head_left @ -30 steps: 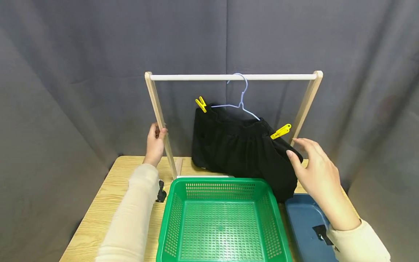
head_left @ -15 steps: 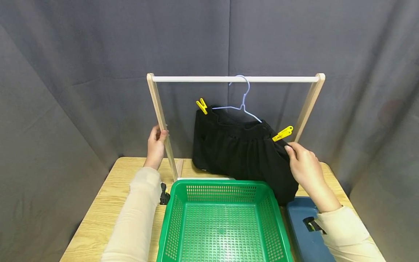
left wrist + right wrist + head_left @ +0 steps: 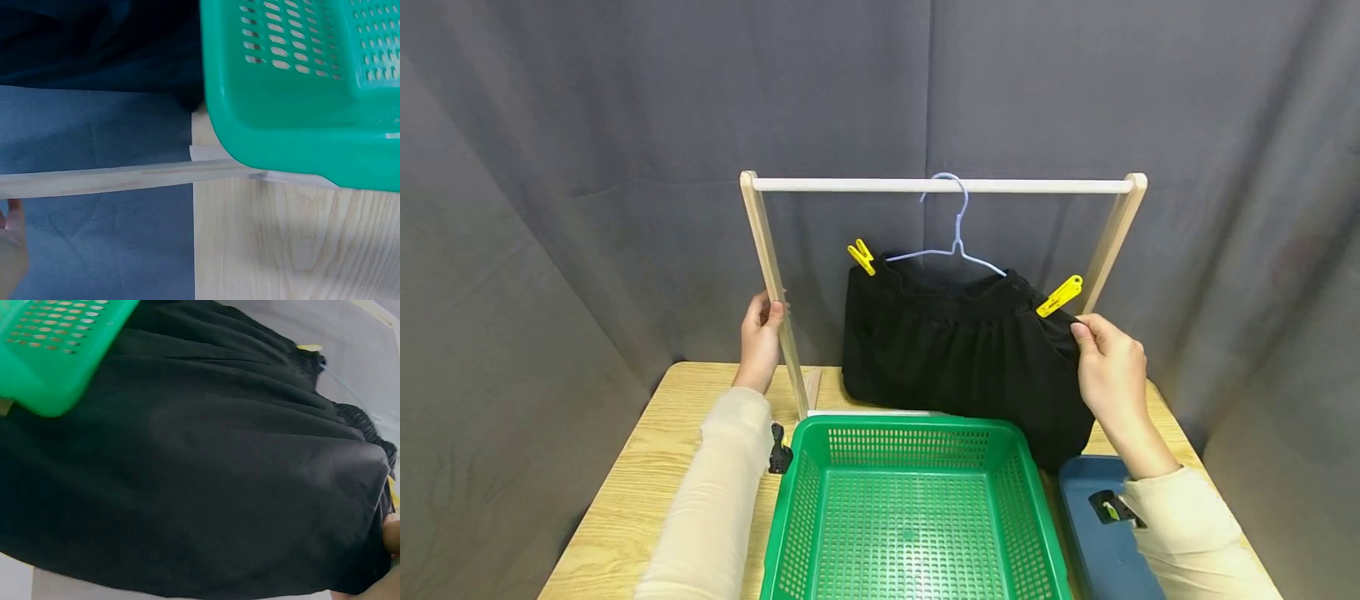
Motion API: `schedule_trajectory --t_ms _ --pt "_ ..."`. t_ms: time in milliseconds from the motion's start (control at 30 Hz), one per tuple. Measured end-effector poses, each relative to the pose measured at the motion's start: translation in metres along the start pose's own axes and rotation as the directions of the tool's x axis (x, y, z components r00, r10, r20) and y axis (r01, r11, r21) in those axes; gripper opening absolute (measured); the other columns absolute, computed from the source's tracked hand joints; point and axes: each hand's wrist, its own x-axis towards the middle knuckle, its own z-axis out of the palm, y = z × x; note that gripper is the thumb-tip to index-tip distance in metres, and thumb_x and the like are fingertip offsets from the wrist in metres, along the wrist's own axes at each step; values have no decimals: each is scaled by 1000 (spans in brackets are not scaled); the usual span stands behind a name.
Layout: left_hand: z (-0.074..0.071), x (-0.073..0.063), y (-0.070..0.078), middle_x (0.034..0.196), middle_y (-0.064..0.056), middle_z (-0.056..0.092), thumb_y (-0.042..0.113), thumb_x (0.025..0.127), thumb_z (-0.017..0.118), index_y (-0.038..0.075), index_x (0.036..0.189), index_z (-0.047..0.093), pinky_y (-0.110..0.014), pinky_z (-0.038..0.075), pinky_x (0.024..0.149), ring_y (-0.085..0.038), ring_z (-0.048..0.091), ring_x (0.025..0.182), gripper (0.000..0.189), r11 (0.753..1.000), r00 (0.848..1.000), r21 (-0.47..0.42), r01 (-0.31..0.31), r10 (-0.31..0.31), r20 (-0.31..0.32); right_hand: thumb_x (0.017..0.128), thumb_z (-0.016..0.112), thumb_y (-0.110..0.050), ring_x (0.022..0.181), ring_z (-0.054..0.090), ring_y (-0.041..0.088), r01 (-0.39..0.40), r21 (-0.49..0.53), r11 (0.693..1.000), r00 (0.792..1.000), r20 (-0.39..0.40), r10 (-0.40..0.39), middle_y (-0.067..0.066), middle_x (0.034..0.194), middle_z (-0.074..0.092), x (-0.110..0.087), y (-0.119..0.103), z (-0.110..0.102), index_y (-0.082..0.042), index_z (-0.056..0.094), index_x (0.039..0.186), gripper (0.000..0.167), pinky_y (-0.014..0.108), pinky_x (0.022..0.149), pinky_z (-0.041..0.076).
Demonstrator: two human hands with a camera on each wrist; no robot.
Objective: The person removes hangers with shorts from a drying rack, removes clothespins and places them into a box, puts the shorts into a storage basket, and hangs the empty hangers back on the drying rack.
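A black skirt (image 3: 955, 358) with a gathered waistband hangs from a light blue hanger (image 3: 957, 249), hooked over the white rail (image 3: 850, 185) of a wooden rack. One yellow clothespin (image 3: 861, 257) is at the waistband's left end, another yellow clothespin (image 3: 1060, 297) at its right. My right hand (image 3: 1114, 367) pinches the skirt's right edge just below that clothespin. In the right wrist view, the skirt (image 3: 200, 462) is spread wide beside my thumb. My left hand (image 3: 760, 342) grips the rack's left post (image 3: 765, 242), thumb in front; the fingers behind it are partly hidden.
A green perforated basket (image 3: 910, 422) stands before the rack, overlapping the skirt's lower front. To its right lies a blue tray (image 3: 1101, 542), partly under my right sleeve. The wooden table (image 3: 617, 500) ends near a grey curtain (image 3: 625, 208).
My right hand has come in from the right and taken the skirt's edge, then lifted it slightly outward. The right clothespin and hanger have tilted up. My left hand stays on the post.
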Motion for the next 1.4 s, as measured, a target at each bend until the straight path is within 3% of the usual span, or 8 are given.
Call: schedule_trajectory --t_ms 133,333,500,600,833,1133,1267,1400 --pt "-2 -1 3 131 -21 52 29 106 42 3 141 45 -39 35 103 -28 46 123 44 1000 1000 17 0 0 -4 100 58 -8 76 59 35 -8 9 1000 1000 -8 8 23 88 70 11 -11 -10 4 71 98 17 39 68 38" --pt "-5 1 9 125 -21 56 25 105 46 -1 138 48 -32 41 94 -20 52 109 42 998 1000 61 -25 25 8 99 59 -9 68 44 3 -10 31 999 999 -52 12 20 87 70 24 -24 -30 4 72 98 18 28 64 34" --pt "-12 4 14 123 -21 56 24 105 50 -3 135 51 -34 46 88 -12 53 97 42 994 998 97 -41 37 48 98 61 -9 67 42 -1 6 66 998 995 -104 1 -21 76 62 29 -30 -43 4 72 98 17 21 63 31" --pt "-14 3 18 127 -21 57 26 104 50 -3 137 52 -33 46 88 -12 53 99 43 996 998 90 -6 1 58 98 62 -8 68 43 0 12 106 994 993 -121 1 -39 74 49 30 -31 -50 5 73 98 17 20 63 30" --pt "-12 -1 28 137 -22 54 24 104 53 -2 142 49 -28 46 85 -9 54 98 46 994 994 3 105 -105 36 98 60 -5 70 45 -1 5 163 987 993 -120 15 -35 75 53 22 -36 -67 6 71 99 16 18 64 32" --pt "-21 -4 33 135 -23 56 19 102 57 -4 139 52 -39 44 102 -18 57 113 44 996 996 -1 90 -90 -23 99 59 -4 75 50 -2 -16 181 983 998 -61 27 -33 79 57 -5 -42 -79 9 68 101 16 14 68 35" --pt "-26 -10 34 131 -19 60 20 101 58 -2 135 58 -34 45 100 -19 57 115 40 999 996 20 31 -29 -90 98 59 -1 75 51 -2 -36 184 982 999 -32 43 -32 79 58 -19 -41 -80 7 69 99 12 13 68 35" --pt "-32 -20 36 126 -15 64 16 100 62 -1 128 63 -26 44 97 -13 59 110 33 996 979 45 -81 88 -185 97 59 1 75 51 -4 -60 185 981 998 -4 62 -32 81 58 -32 -39 -80 5 69 98 10 12 69 35"
